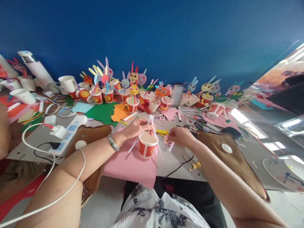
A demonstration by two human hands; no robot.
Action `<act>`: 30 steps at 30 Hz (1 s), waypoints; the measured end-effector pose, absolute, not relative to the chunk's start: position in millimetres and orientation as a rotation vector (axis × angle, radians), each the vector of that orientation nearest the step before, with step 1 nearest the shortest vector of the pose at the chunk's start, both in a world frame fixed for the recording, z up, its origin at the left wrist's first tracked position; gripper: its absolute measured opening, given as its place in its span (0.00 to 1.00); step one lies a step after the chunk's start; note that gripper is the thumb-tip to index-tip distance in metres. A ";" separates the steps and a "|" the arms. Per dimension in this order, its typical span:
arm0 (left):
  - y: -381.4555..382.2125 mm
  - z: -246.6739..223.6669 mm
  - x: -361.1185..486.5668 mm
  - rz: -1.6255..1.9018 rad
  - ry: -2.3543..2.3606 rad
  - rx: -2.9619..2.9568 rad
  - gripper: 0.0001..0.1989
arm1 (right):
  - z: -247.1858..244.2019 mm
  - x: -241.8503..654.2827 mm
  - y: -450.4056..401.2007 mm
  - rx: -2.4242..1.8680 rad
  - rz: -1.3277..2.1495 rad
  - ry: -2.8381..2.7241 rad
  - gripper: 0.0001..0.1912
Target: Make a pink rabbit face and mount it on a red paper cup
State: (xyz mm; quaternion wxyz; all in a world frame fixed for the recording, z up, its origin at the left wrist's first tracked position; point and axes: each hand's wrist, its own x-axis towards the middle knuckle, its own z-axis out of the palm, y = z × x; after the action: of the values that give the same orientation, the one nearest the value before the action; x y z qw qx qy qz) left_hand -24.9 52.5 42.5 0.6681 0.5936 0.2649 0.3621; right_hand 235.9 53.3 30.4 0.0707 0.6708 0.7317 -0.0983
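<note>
My left hand [140, 126] is closed, its fingers pinching the upper ends of thin white and pink strips [152, 120] above a paper cup. The red-and-white paper cup [147, 148] is upright over pink paper, and strips hang down outside it on both sides. To the right, my right hand [181, 136] is closed, with fingertips at the edge of a pink paper disc [167, 141]. Yellow paper pieces [162, 131] lie beside that disc, and a clear strip [171, 146] is just below it. The fingers partly hide the disc.
Several cups with paper rabbit heads [134, 90] line the blue wall. A power strip [68, 134] with cables lies left of a pink sheet [130, 161]. Scissors and pens [201, 122] are at right. Brown cushions [232, 158] flank the work area. Another person's arm [3, 129] shows far left.
</note>
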 end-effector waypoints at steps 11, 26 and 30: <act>55.8 31.8 -25.4 0.804 0.595 1.312 0.17 | 46.8 266.9 57.9 2.156 -0.432 2.388 0.13; 54.2 29.8 -21.2 0.839 0.628 1.269 0.20 | 91.0 211.8 47.1 2.410 -1.674 2.905 0.19; 51.5 35.0 -20.9 0.844 0.602 1.294 0.22 | 92.1 201.3 54.0 2.329 -1.606 3.008 0.18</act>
State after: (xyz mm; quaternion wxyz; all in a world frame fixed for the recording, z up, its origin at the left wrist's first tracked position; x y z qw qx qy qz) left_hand -20.9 51.5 35.0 0.6756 0.5756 0.2675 0.3752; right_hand 201.3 54.0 92.1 -0.4739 0.4966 0.6415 -0.3424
